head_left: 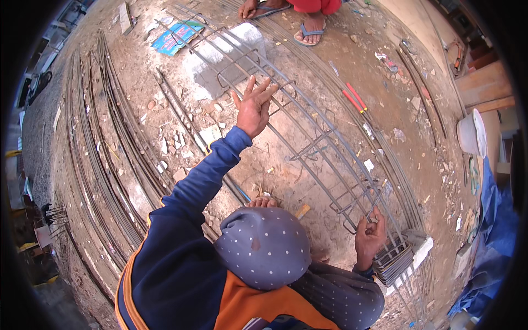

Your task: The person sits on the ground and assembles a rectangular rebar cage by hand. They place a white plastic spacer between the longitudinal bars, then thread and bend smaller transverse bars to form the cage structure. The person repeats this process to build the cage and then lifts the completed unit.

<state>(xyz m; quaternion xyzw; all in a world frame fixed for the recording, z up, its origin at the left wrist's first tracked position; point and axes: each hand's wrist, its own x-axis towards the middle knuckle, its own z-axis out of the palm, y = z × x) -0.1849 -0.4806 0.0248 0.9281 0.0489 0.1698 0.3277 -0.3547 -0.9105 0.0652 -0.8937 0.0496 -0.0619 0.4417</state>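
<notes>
A long rebar cage (313,146) of steel bars and square stirrups runs diagonally in front of me, from the far left to the near right. My left hand (254,107) lies over one of its long bars with the fingers spread, gripping nothing. Near the cage's close end, my right hand (371,237) has its fingers curled together beside a stirrup (344,209). Whatever is pinched there is too small to make out. Just beyond that hand, a bundle of stacked stirrups (393,264) hangs around the bars.
A pale concrete block (225,63) supports the cage's far end. Red-handled pincers (355,99) lie on loose rods to the right. Long steel rods (102,159) cover the left ground. Another person's sandalled foot (312,30) and hand (247,8) are at the top. A blue tarp (492,242) lies right.
</notes>
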